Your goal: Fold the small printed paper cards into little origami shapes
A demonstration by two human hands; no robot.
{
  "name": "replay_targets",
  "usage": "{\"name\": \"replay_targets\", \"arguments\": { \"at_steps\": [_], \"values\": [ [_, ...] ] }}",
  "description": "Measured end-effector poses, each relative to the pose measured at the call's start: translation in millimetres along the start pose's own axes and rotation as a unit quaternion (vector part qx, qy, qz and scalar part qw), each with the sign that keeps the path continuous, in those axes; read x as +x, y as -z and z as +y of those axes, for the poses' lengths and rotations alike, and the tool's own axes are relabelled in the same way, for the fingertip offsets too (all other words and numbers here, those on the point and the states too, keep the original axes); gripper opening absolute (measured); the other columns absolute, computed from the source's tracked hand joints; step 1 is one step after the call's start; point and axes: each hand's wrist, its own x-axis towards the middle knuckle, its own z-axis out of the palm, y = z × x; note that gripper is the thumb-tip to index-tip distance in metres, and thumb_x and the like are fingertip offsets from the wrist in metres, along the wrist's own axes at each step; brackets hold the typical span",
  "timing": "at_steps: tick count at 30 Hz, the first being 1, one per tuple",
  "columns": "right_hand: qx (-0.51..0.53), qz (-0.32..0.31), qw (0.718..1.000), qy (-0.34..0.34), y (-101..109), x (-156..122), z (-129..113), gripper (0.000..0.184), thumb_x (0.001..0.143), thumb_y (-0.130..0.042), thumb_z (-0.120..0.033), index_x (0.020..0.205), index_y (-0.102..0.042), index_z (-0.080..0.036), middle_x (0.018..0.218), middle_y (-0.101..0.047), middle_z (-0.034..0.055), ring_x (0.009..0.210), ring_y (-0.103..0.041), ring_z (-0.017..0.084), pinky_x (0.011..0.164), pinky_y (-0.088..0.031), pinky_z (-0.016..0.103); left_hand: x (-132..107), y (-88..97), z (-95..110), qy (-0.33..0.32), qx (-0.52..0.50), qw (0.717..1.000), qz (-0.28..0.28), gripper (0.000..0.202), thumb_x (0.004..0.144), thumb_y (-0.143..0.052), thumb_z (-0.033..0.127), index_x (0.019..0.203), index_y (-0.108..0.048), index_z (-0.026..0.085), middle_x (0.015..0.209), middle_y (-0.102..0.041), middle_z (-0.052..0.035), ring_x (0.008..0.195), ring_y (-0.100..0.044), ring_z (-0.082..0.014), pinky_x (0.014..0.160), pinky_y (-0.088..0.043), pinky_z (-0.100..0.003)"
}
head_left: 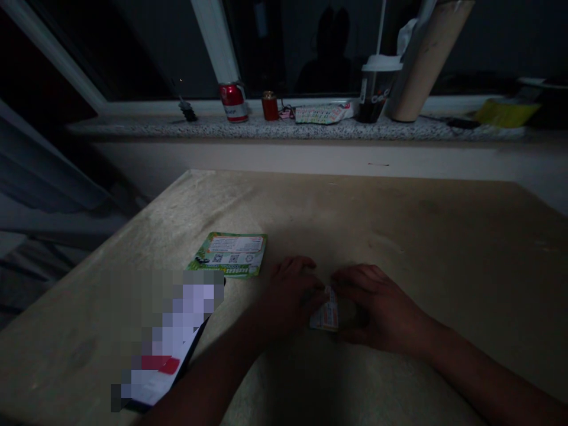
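Note:
A small, flat printed piece [325,316], light with coloured print, lies low over the table between my two hands; it is too dim to tell whether it is a folded paper or a packet. My left hand [288,299] is closed at its left and upper side, the thumb over its surface. From the right, my right hand [384,310] curves round it, fingers at the top corner and thumb by the lower right corner. Part of the piece is hidden under the fingers. Beyond my left hand lies a green printed card [233,254].
A phone [177,343] with a lit, blurred screen lies beside my left forearm on the pale table [399,219]. Along the window sill [195,127] stand a red can [234,102], a small red jar [270,106], a lidded cup [375,89] and a cardboard tube [428,62].

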Motion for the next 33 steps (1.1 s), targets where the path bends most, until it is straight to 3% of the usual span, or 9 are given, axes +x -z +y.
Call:
{"name": "replay_targets", "arguments": {
  "at_steps": [3, 5, 9, 13, 17, 20, 23, 28, 33],
  "values": [
    [0.024, 0.021, 0.999, 0.012, 0.5, 0.5, 1.5, 0.054, 0.075, -0.082, -0.047, 0.121, -0.069, -0.020, 0.120, -0.069, 0.0108, 0.112, -0.061, 0.030, 0.098, -0.046, 0.047, -3.5, 8.9, 6.1, -0.049, -0.031, 0.998, -0.030, 0.046, 0.075, -0.084, 0.047, 0.112, -0.071, 0.024, 0.131, -0.059, -0.0085, 0.123, -0.051, -0.0299, 0.105, -0.040, -0.047],
    [0.044, 0.026, 0.998, 0.024, 1.5, 1.5, 3.6, 0.043, 0.080, -0.078, -0.043, 0.116, -0.071, -0.021, 0.117, -0.070, 0.0096, 0.110, -0.062, 0.028, 0.097, -0.047, 0.046, -5.1, 13.3, 9.5, -0.073, -0.053, 0.995, -0.035, 0.052, 0.072, -0.086, 0.045, 0.116, -0.069, 0.024, 0.124, -0.063, -0.0065, 0.117, -0.054, -0.0265, 0.104, -0.041, -0.043],
    [0.084, 0.025, 0.995, 0.041, 3.6, 3.6, 8.3, 0.015, 0.091, -0.069, -0.032, 0.101, -0.073, -0.021, 0.107, -0.072, 0.0066, 0.104, -0.064, 0.025, 0.093, -0.047, 0.045, -4.6, 13.0, 11.7, -0.082, -0.081, 0.993, -0.030, 0.024, 0.085, -0.077, 0.026, 0.108, -0.070, 0.025, 0.107, -0.070, -0.0012, 0.106, -0.061, -0.0202, 0.098, -0.042, -0.035],
    [0.154, 0.083, 0.983, 0.057, 1.3, 3.8, 10.1, 0.014, 0.090, -0.070, -0.027, 0.102, -0.071, -0.019, 0.098, -0.072, 0.0074, 0.094, -0.065, 0.023, 0.084, -0.051, 0.042, -1.4, 9.5, 13.9, -0.009, -0.162, 0.987, 0.012, 0.009, 0.094, -0.064, 0.021, 0.095, -0.072, 0.022, 0.091, -0.073, 0.0004, 0.087, -0.065, -0.0163, 0.083, -0.046, -0.029],
    [0.200, 0.175, 0.962, 0.060, -2.0, 3.7, 7.8, 0.009, 0.092, -0.064, -0.014, 0.097, -0.071, -0.018, 0.082, -0.070, 0.0060, 0.077, -0.065, 0.019, 0.069, -0.054, 0.036, 0.1, 3.1, 17.1, 0.112, -0.283, 0.951, 0.043, 0.008, 0.087, -0.070, 0.028, 0.087, -0.072, 0.020, 0.075, -0.069, 0.0025, 0.068, -0.062, -0.0141, 0.063, -0.046, -0.024],
    [0.189, 0.220, 0.954, 0.071, -1.2, 3.5, 6.2, 0.013, 0.091, -0.062, -0.010, 0.097, -0.071, -0.017, 0.078, -0.070, 0.0058, 0.071, -0.064, 0.019, 0.062, -0.054, 0.034, -0.6, -5.5, 18.8, 0.145, -0.330, 0.930, 0.067, 0.011, 0.082, -0.070, 0.030, 0.082, -0.068, 0.020, 0.070, -0.066, 0.0024, 0.064, -0.060, -0.0145, 0.058, -0.046, -0.024],
    [0.141, 0.237, 0.956, 0.105, 0.7, 2.1, 5.9, 0.017, 0.088, -0.063, -0.006, 0.100, -0.069, -0.016, 0.079, -0.071, 0.0061, 0.068, -0.063, 0.018, 0.061, -0.052, 0.035, -1.9, -9.8, 22.1, 0.108, -0.272, 0.950, 0.106, 0.011, 0.079, -0.070, 0.025, 0.089, -0.067, 0.022, 0.076, -0.069, 0.0004, 0.070, -0.064, -0.0178, 0.064, -0.051, -0.029],
    [0.045, 0.229, 0.958, 0.167, 1.5, -2.2, 4.1, 0.020, 0.085, -0.067, -0.005, 0.101, -0.067, -0.015, 0.084, -0.073, 0.0066, 0.067, -0.061, 0.018, 0.062, -0.049, 0.037, -0.6, -3.1, 31.1, -0.067, -0.076, 0.973, 0.208, 0.038, 0.080, -0.072, 0.022, 0.116, -0.060, 0.021, 0.108, -0.068, -0.0092, 0.101, -0.064, -0.0252, 0.088, -0.053, -0.042],
    [-0.009, 0.204, 0.963, 0.177, 4.0, -4.0, -2.0, 0.015, 0.086, -0.065, -0.005, 0.098, -0.066, -0.013, 0.083, -0.073, 0.0077, 0.067, -0.061, 0.019, 0.062, -0.048, 0.037, 5.1, 2.5, 35.8, -0.159, 0.016, 0.962, 0.220, 0.011, 0.083, -0.070, 0.018, 0.091, -0.063, 0.018, 0.091, -0.066, -0.0064, 0.085, -0.060, -0.0208, 0.081, -0.048, -0.040]
  ]
}}
